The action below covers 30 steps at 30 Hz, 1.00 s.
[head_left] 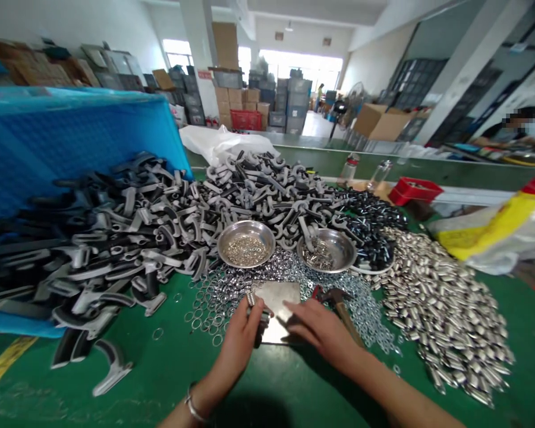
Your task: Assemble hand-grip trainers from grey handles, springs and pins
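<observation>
At nine o'clock of the metal plate (280, 295), your left hand (241, 333) pinches a ribbed part (250, 299), best kept steady; whether your right hand (324, 334), at three, grasps anything cannot be told. Steel bowls (245, 228) (341, 249) at eleven and one contain small pieces (246, 249); the blue crate (84, 128) at ten, curved grey parts (89, 273).

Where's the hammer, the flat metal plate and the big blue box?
Hammer (348, 321), head view: on its wooden handle.
Flat metal plate (278, 292), head view: on its bare upper part.
Blue box (93, 132), head view: on its inside wall.
</observation>
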Each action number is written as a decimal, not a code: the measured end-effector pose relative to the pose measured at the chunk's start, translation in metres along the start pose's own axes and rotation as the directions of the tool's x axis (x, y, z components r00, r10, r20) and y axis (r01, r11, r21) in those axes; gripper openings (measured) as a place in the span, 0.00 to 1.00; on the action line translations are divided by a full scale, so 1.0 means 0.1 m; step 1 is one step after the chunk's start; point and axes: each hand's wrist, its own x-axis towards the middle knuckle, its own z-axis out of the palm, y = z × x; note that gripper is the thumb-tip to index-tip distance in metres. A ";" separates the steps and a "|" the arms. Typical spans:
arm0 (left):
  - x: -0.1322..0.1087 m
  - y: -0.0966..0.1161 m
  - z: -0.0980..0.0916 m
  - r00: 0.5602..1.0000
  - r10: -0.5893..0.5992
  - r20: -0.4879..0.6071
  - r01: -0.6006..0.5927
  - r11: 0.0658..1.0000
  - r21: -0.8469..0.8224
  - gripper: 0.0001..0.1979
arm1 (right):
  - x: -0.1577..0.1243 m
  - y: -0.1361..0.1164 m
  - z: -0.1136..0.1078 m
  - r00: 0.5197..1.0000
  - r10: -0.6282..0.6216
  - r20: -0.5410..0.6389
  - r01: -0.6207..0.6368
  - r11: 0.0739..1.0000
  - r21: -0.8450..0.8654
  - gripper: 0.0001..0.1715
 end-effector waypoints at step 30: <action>-0.03 0.20 0.12 0.999 -0.004 0.049 0.012 0.988 -0.154 0.19 | -0.12 -0.27 -0.28 0.942 0.321 -0.093 -0.288 0.921 0.263 0.14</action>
